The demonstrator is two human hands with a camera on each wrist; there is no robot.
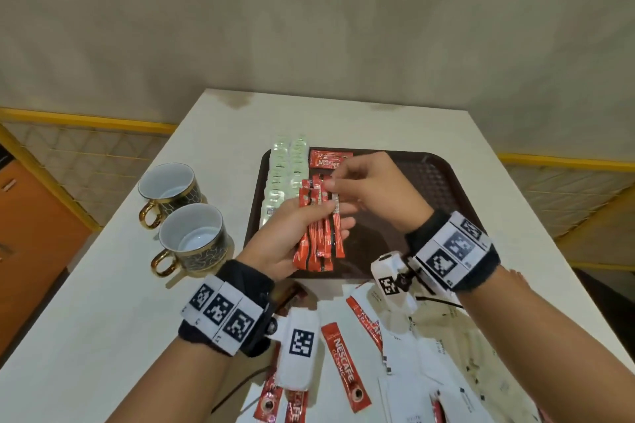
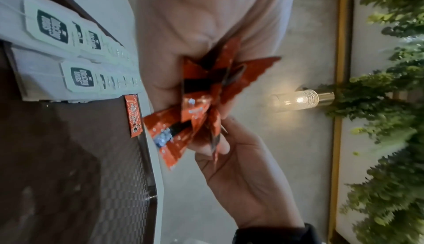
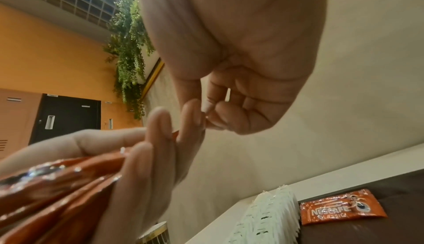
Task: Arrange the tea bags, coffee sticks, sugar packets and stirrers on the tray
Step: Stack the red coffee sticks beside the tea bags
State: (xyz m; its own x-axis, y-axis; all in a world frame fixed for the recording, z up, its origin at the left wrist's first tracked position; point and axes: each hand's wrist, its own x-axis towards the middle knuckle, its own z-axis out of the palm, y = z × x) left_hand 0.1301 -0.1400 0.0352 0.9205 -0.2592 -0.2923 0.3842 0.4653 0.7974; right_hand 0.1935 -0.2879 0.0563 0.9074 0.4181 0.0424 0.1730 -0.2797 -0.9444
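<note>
My left hand (image 1: 326,215) grips a fanned bundle of red coffee sticks (image 1: 318,233) above the near left part of the brown tray (image 1: 433,175). My right hand (image 1: 331,182) pinches the top end of one stick in that bundle. Two rows of white tea bags (image 1: 285,178) lie along the tray's left side. A single coffee stick (image 1: 328,159) lies crosswise at the tray's far edge. In the left wrist view the bundle (image 2: 201,102) sits between both hands, next to the tea bags (image 2: 69,52). The right wrist view shows my right fingertips (image 3: 207,117) pinched together above the bundle (image 3: 57,184).
Two patterned cups (image 1: 168,185) (image 1: 192,237) with gold handles stand left of the tray. Loose coffee sticks (image 1: 345,364) and white sugar packets (image 1: 412,350) are scattered on the white table near its front edge, under my wrists. The right half of the tray is bare.
</note>
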